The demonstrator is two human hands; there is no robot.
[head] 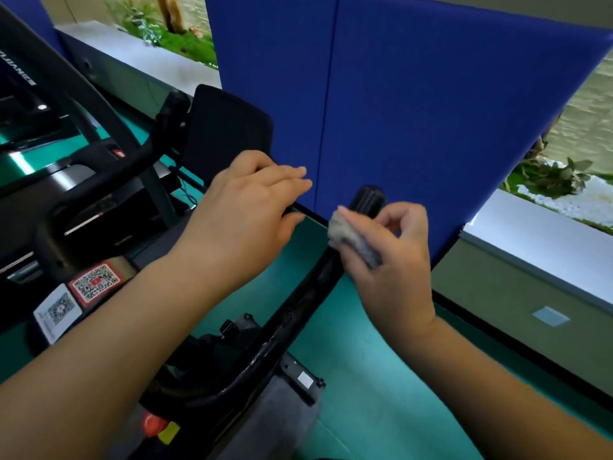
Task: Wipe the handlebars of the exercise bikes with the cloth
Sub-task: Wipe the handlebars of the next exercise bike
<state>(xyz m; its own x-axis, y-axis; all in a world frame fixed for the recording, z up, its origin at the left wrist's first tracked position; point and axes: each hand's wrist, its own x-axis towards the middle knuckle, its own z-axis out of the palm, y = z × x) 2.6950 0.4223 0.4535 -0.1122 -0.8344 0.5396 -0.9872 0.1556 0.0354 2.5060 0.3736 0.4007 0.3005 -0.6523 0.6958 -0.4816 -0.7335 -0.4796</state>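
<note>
A blue panel point(431, 111) stands behind the bike point(232, 376), whose black handlebar point(298, 303) runs its long axis from low near the person up and away to a rounded end by the panel's foot. The left hand point(245, 210) lies flat with its fingers point(288, 180) loosely spread, holding nothing, just left of that end. The right hand point(391, 260), plainly the nearer, has its fingers point(403, 215) pinched on the grey cloth point(353, 237), pressed against the bar just below the tip, so the unwiped length seems to lie down-left, toward the person.
</note>
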